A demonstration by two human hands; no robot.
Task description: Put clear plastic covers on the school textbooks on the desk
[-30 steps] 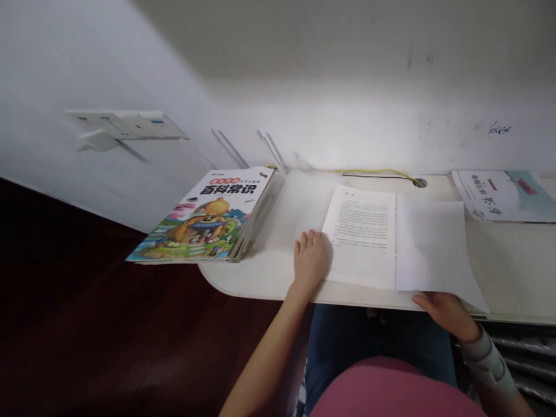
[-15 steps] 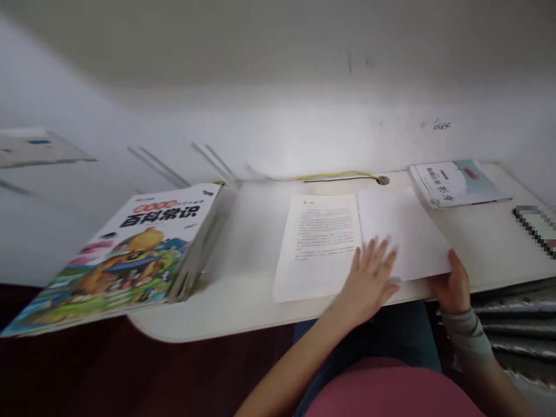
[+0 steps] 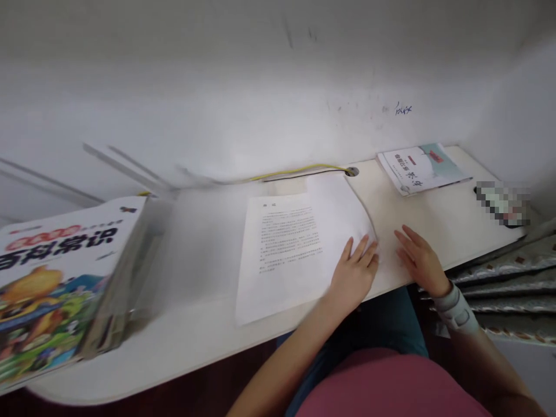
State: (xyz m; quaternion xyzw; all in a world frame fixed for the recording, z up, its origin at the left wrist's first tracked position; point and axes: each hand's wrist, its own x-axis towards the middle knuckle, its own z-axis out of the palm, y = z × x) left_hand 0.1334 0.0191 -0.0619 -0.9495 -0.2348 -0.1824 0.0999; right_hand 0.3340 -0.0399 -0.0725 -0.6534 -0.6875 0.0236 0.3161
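Note:
A printed page [image 3: 286, 243] with lines of small text lies on the white desk. A blank white sheet [image 3: 332, 208] adjoins it and seems to overlap the right edge of its text; whether the two are bound together I cannot tell. My left hand [image 3: 355, 275] rests on the blank sheet near its right border, fingers spread and palm down. To the right of the sheet, my right hand [image 3: 421, 263] hovers over or touches the bare desk, its fingers extended and holding nothing. A light grey band circles my right wrist.
A thick stack of colourful books [image 3: 56, 284] stands at the left. A thin booklet [image 3: 423, 168] lies at the back right, near a blurred-out phone-like object [image 3: 501, 204]. A yellow cable [image 3: 299, 169] runs along the wall to a desk hole [image 3: 353, 171]. Patterned fabric folds [image 3: 504, 272] hang below right.
My right hand has let go of the blank sheet's lower right corner and is now apart from it. The sheet has shifted left over the printed page. The view has turned right.

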